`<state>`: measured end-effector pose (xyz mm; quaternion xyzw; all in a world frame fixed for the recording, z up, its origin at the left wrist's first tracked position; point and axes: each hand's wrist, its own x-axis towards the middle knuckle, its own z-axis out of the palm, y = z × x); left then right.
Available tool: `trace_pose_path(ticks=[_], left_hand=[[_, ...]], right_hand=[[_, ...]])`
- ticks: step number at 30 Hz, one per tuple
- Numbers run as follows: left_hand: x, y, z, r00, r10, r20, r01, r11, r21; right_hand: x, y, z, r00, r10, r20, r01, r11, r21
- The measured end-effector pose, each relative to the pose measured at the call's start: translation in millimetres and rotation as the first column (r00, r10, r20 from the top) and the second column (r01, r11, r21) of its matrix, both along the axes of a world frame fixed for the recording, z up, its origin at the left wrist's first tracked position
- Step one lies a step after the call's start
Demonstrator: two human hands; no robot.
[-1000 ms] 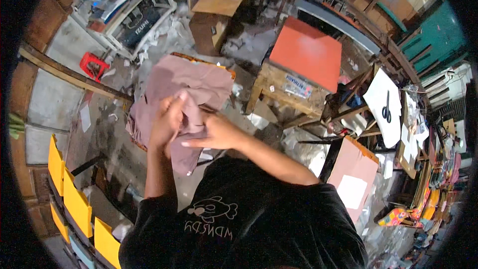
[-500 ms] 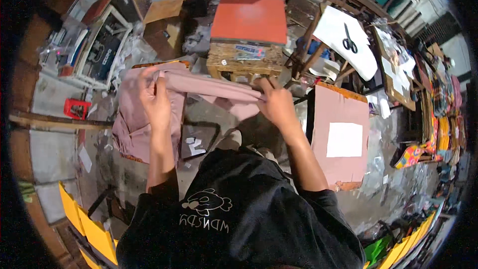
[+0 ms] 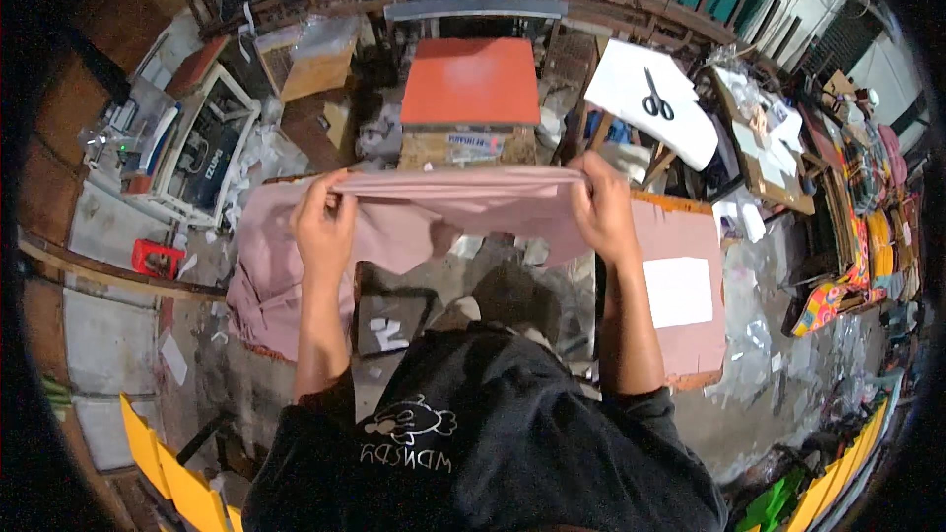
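A length of dusty-pink fabric [image 3: 463, 187] is stretched across in front of me, its upper edge gathered in folds and its lower part hanging loose. My left hand [image 3: 325, 222] pinches it at the left. At the other end my right hand [image 3: 604, 205] grips the gathered edge. More of the pink cloth lies rumpled over a low stand [image 3: 268, 286] beneath and beside my left hand. Right of my right forearm is a pink-covered board [image 3: 698, 340] with a white paper rectangle [image 3: 677, 292] on it.
An orange-red topped wooden table [image 3: 470, 82] stands ahead. Black scissors [image 3: 655, 99] rest on a white sheet [image 3: 611, 74] to its right. A red plastic stool [image 3: 158, 258] is at the left. Paper scraps [image 3: 387, 333] lie low near my feet, and stacked colourful rolls [image 3: 872, 266] line the right.
My right hand has moved right and up, drawing the fabric out wider and straighter. My left hand has shifted slightly right and lower, still holding its end.
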<state>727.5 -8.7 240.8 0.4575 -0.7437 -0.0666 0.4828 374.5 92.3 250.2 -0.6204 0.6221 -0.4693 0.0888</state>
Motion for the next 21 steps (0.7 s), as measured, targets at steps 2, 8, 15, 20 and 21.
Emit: trace_pose_path(ticks=[2,8,15,20,21], left_hand=[[-7,13,9,0.998,0.053,0.014,-0.055,0.991,0.122],[20,-10,-13,0.901,-0.186,-0.391,0.291,0.928,0.231],[1,12,-9,0.919,-0.249,-0.306,0.368,0.820,0.439],[-79,52,12,0.758,-0.635,0.151,0.485,0.702,0.521],[-85,55,2,0.766,-0.616,0.181,0.458,0.722,0.519]], right_hand=[[-2,-1,-1,0.996,0.054,-0.067,-0.060,0.994,-0.092],[4,4,20,0.994,0.072,-0.077,-0.062,0.990,0.128],[-2,6,-6,0.914,0.189,-0.359,-0.129,0.975,0.183],[62,1,-24,0.839,0.526,-0.137,-0.516,0.850,0.109],[73,-2,-38,0.842,0.536,-0.065,-0.526,0.841,0.125]])
